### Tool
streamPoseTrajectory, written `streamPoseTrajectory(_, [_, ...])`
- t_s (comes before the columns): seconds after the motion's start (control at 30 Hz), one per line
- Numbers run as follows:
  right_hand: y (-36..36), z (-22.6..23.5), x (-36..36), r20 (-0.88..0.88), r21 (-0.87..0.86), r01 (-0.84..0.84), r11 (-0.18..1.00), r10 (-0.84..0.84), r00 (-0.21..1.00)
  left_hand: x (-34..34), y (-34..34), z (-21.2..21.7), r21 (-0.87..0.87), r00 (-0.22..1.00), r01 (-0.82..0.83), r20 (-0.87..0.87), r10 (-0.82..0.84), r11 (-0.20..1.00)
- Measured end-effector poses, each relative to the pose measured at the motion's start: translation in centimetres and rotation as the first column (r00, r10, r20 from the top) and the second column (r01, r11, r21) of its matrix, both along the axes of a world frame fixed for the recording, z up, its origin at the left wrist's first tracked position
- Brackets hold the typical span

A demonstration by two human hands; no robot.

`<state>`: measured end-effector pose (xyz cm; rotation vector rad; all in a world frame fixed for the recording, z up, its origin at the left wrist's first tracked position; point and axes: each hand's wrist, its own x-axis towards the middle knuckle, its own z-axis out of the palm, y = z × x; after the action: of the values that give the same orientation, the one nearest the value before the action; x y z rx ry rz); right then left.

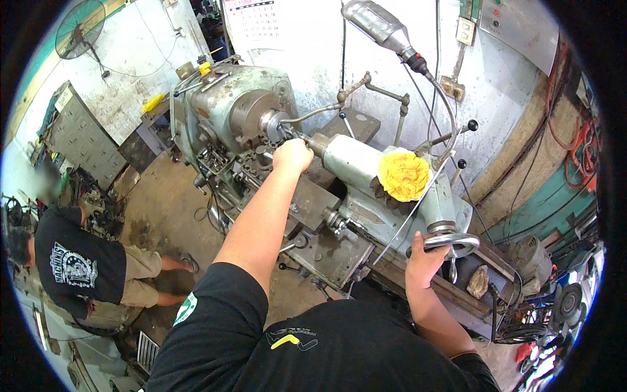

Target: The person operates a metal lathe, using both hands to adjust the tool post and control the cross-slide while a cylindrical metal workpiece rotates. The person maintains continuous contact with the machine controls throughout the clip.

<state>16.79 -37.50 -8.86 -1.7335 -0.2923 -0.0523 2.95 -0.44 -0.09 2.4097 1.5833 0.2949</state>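
Note:
A green-grey metal lathe stretches before me, its round chuck (253, 116) holding a shiny cylindrical workpiece (270, 124). My left hand (293, 157) reaches out to the gap between chuck and tailstock, closed beside the tailstock quill (318, 144); the hand covers most of what it grips. At the tailstock's (356, 160) near right end, my right hand (426, 260) wraps round the rim of a chrome handwheel (465, 244). A yellow cloth (403, 176) sits bunched on top of the tailstock. Below my left forearm lie the carriage and tool slide (313, 202).
A work lamp (382, 29) on a flexible neck hangs over the lathe. Bent coolant pipe (353, 88) arches behind the chuck. Lever knobs (471, 125) stick up by the tailstock. Another person (81, 261) in a black shirt stands at the left. A stone-like lump (478, 281) rests near the bed's end.

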Motion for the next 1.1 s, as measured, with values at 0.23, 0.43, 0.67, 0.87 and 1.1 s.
streamPoseTrajectory(0.23, [-0.5,-0.9,-0.5,0.105,-0.168,-0.034,0.985,0.052,0.993,0.0,0.0,0.1,0.006,1.000,0.007,-0.019,-0.007,1.000])
streamPoseTrajectory(0.43, [-1.3,-4.9,0.8,0.448,-0.459,0.052,0.887,0.180,0.876,0.3,0.4,0.8,-0.002,0.999,0.018,-0.026,-0.018,1.000])
streamPoseTrajectory(0.67, [-2.8,-3.6,0.9,0.461,-0.539,-0.011,0.842,0.306,0.833,0.3,0.6,0.8,-0.036,0.999,0.023,-0.044,-0.025,0.999])
streamPoseTrajectory(0.87, [-7.0,3.4,3.4,-0.254,0.236,-0.176,0.956,0.236,0.938,0.4,0.9,0.3,0.010,1.000,0.017,-0.016,-0.017,1.000])
streamPoseTrajectory(1.1, [-4.9,7.3,7.1,-0.446,0.870,0.162,0.467,0.600,0.664,0.3,0.7,0.6,0.019,0.999,0.024,-0.025,-0.024,1.000])
